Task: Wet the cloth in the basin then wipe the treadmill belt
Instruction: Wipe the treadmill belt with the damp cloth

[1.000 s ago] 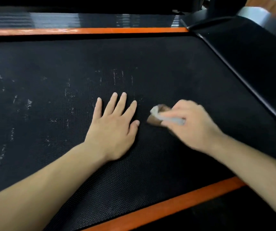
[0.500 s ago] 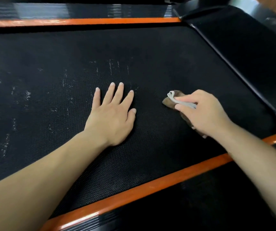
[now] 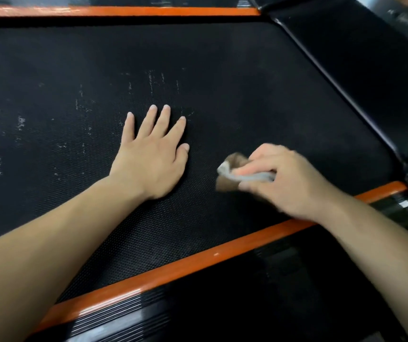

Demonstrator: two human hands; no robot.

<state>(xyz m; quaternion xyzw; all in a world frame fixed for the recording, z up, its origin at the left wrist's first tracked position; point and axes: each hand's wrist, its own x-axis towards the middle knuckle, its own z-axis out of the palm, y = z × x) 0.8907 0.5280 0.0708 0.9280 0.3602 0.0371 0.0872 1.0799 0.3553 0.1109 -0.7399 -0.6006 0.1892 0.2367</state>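
The black textured treadmill belt [image 3: 222,95] fills most of the view, with white scuff marks across its left and middle. My left hand [image 3: 152,154] lies flat on the belt, fingers straight and spread. To its right, my right hand [image 3: 286,180] grips a small crumpled cloth [image 3: 232,174], brown with a pale grey edge, and presses it onto the belt. Most of the cloth is hidden under the fingers, and the hand is motion-blurred. No basin is in view.
An orange side rail [image 3: 198,262] borders the belt on the near side, with a ribbed black footrail below it. A second orange rail [image 3: 124,11] runs along the far side. A black glossy cover [image 3: 358,77] rises at the right end.
My right hand has slid the cloth along the belt, first away to the right, then back toward the near rail. My left hand stays flat in the same spot.
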